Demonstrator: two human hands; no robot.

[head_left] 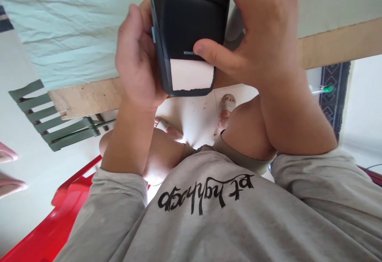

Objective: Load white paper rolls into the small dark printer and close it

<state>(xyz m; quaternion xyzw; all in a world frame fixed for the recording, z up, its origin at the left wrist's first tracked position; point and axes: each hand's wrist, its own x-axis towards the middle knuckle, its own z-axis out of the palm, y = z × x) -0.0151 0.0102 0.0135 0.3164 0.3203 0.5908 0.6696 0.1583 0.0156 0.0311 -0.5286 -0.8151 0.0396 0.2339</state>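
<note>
Grey shirt (193,222) is lying nearest. Left hand (135,59) is cupping the black device (191,25) at the table edge (89,99), apparently bearing weight; right hand (265,27) is gripping it (thumb on face), presumably steadying.

We see a pale green, creased cloth (74,23) at the upper left, with a bare wooden edge (89,99) just below it. Beneath that edge we find a dark green slatted piece (41,113), and lower down a red plastic chair (56,222). Two pink objects (7,153) are cut off by our left border. To our right, a green-tipped item (328,89) shows against a dark patterned band (332,119)
</note>
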